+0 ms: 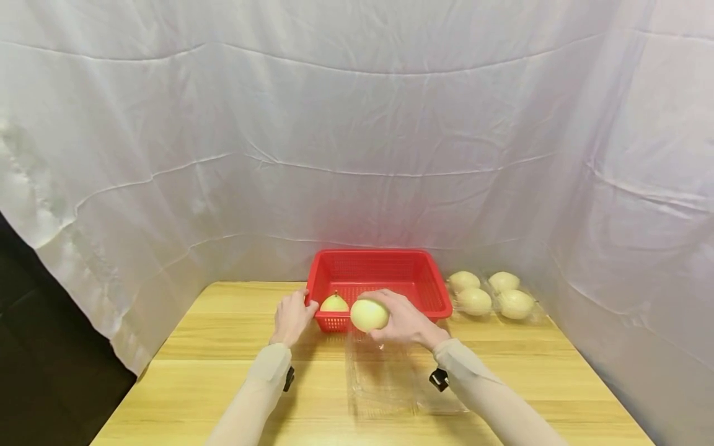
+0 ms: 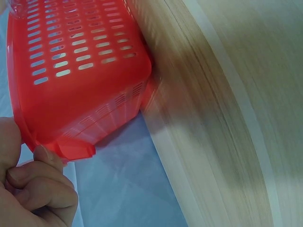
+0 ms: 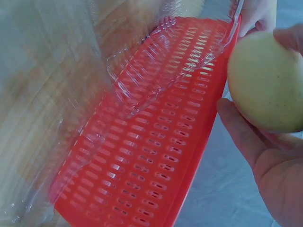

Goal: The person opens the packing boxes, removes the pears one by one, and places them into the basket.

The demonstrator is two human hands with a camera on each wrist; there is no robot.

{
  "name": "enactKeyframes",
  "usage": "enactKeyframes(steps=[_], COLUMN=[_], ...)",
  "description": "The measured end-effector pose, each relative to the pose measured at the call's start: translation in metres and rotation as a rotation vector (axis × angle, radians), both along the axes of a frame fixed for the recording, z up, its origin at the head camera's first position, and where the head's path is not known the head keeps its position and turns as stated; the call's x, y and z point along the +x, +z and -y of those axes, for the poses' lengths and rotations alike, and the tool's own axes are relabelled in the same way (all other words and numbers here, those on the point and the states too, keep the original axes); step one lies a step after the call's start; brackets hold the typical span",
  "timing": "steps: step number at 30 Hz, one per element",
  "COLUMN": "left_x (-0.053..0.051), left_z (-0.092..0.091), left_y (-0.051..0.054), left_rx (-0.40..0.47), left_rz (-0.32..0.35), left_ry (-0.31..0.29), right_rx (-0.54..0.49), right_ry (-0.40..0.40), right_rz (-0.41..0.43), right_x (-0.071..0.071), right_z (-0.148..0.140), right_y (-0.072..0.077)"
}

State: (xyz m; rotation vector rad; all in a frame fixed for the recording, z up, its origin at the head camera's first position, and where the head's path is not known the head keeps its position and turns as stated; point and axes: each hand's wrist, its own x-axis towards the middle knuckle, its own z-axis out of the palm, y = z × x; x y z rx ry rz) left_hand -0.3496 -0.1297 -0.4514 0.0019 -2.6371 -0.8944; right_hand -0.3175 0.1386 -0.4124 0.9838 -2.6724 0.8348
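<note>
A pale yellow pear (image 1: 369,315) is held in my right hand (image 1: 405,319), above the front rim of a red plastic basket (image 1: 439,291). In the right wrist view the thumb and fingers lie around that pear (image 3: 265,82). My left hand (image 1: 292,318) is at the basket's left front corner. From the left wrist view, its thumb and curled fingers (image 2: 38,189) pinch the rim of the slotted basket (image 2: 90,94). Another pear (image 1: 334,303) with its stem up sits inside the basket, in the front left corner. The front wall partly hides it.
A clear plastic clamshell box (image 1: 385,378) lies on the wooden table (image 1: 223,347) in front of the basket. Several pears (image 1: 474,301) sit in clear packaging right of the basket. White cloth (image 1: 357,136) hangs behind and at the sides.
</note>
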Motion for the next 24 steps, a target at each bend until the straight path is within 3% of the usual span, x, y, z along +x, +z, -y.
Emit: enactKeyframes(steps=[6,12,20,24], left_x=[-0.002,-0.003,-0.001,0.001], left_z=[-0.001,-0.001,0.0,0.0], left_y=[-0.001,-0.002,-0.001,0.0], left_rx=[0.005,0.002,-0.004,-0.01], left_rz=[0.007,0.006,0.03,0.034], left_ry=[-0.003,-0.006,0.003,0.007], right_rx=[-0.153,-0.234,-0.183,-0.148], right_ry=[-0.134,-0.235,-0.391,-0.416], right_rz=[0.048,0.073,0.145,0.211], right_x=[-0.011,-0.024,-0.038,-0.042], right_z=[0.003,0.008,0.019,0.025], right_y=[-0.001,-0.004,-0.01,-0.011])
